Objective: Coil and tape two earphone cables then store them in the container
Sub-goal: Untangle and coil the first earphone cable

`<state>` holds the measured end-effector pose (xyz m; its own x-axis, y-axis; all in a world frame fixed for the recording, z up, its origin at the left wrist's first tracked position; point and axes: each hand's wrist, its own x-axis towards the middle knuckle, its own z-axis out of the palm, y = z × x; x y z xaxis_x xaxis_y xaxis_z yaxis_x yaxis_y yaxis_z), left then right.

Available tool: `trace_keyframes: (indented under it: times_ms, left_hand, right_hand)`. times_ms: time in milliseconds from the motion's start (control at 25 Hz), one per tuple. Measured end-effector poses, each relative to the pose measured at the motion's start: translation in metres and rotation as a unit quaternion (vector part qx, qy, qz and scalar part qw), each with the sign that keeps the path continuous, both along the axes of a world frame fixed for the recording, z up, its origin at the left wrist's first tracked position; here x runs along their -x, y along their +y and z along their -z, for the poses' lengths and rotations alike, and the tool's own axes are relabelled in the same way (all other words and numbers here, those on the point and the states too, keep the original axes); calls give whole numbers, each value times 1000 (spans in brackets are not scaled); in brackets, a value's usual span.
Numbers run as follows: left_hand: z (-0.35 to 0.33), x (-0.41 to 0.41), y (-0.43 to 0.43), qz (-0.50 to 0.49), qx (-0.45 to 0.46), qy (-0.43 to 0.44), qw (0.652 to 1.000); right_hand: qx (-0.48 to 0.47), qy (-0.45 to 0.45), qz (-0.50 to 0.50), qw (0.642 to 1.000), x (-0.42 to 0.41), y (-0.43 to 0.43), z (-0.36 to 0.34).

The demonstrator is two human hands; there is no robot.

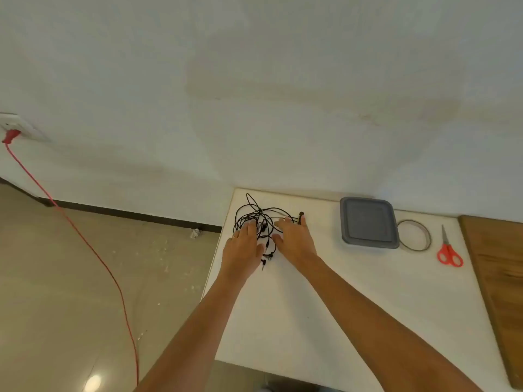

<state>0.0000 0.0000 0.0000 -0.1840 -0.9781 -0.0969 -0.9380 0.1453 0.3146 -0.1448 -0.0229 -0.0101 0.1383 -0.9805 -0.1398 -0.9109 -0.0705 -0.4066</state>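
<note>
A tangle of black earphone cables [256, 215] lies at the far left corner of the white table [325, 292]. My left hand [243, 246] rests palm down on the tangle's left side, fingers spread. Over its right side lies my right hand [294, 239], also flat, fingertips near a small black plug [301, 215]. Neither hand grips a cable. Right of the cables stands a grey square container [368, 223] with its lid on. A roll of clear tape [414, 235] lies flat beside it.
Red-handled scissors [448, 250] lie right of the tape. A wooden board [498, 278] covers the table's right end. A red power cord [93, 244] runs from a wall socket [17, 127] across the floor at left. The wall stands right behind the table.
</note>
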Motion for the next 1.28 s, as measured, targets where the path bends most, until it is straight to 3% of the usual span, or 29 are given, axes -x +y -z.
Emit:
trace_keyframes:
  times_ms: [200, 400, 520, 640, 720, 880, 920, 1080, 1200, 1280]
  left_hand:
    - [-11, 1, -13, -12, 42, 24, 999]
    - [-36, 4, -25, 61, 122, 93, 986]
    - [-77, 12, -31, 38, 120, 197, 972]
    - [-114, 7, -28, -32, 95, 297, 950]
    - [-129, 1, -23, -46, 67, 320, 944]
    - [-174, 8, -10, -39, 68, 391, 917]
    - [-186, 13, -7, -37, 65, 425, 902]
    - [-234, 32, -1, -19, 60, 495, 867]
    - [-268, 40, 0, -11, 76, 535, 841]
    - [-287, 42, 0, 4, 84, 565, 821]
  right_hand:
    - [19, -38, 39, 998, 3, -3, -17]
    - [113, -207, 48, 971, 9, -1, -73]
    - [178, -301, 59, 935, 16, 3, -129]
    - [221, -400, 136, 879, 31, 8, -186]
    - [234, -471, 192, 829, 43, 11, -215]
    - [124, -677, 276, 671, 54, 21, -248]
    - [85, -686, 267, 672, 50, 25, -252]
    - [-46, -557, 131, 819, 32, 40, -257]
    - [-119, -486, 22, 865, 27, 49, -257]
    - [-116, -433, -22, 893, 27, 54, -253]
